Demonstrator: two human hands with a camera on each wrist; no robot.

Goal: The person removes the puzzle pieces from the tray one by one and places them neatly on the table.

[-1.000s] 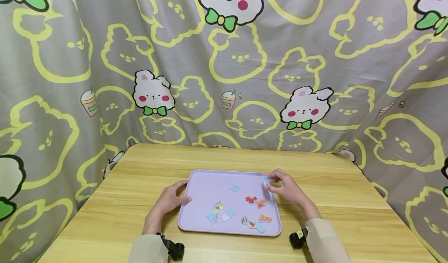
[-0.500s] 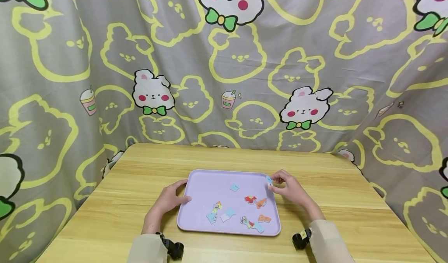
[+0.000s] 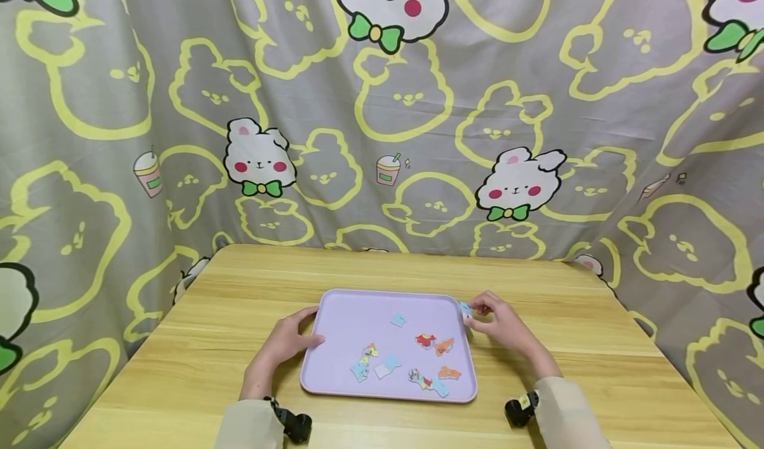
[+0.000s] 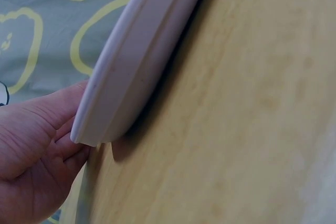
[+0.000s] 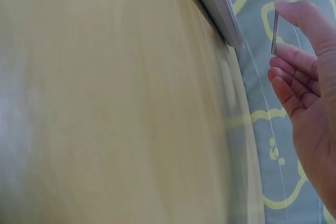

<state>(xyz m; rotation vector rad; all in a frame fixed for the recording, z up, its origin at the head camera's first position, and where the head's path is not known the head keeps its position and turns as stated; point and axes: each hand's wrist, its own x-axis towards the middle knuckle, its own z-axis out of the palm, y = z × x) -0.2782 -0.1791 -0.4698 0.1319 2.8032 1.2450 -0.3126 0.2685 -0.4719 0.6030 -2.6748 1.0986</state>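
Lying mostly over the nearer and right parts of a rectangular lilac plastic tray [image 3: 358, 318], whose long axis runs left to right, are flat, irregular printed pieces [image 3: 386, 367]. The left hand [image 3: 288, 337] grips the tray's left rim; slightly farther off, the right hand [image 3: 497, 319] pinches a flat blue-and-white piece [image 3: 465, 310] just beside the far right corner.

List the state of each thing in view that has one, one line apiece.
Tray: open side up on the table
Left grip: holding the tray's left edge
Held piece: pinched, apart from the tray
Right grip: pinching that piece
Far blue piece: lying on the tray, alone
Red piece: lying on the tray
Curtain: hanging in folds
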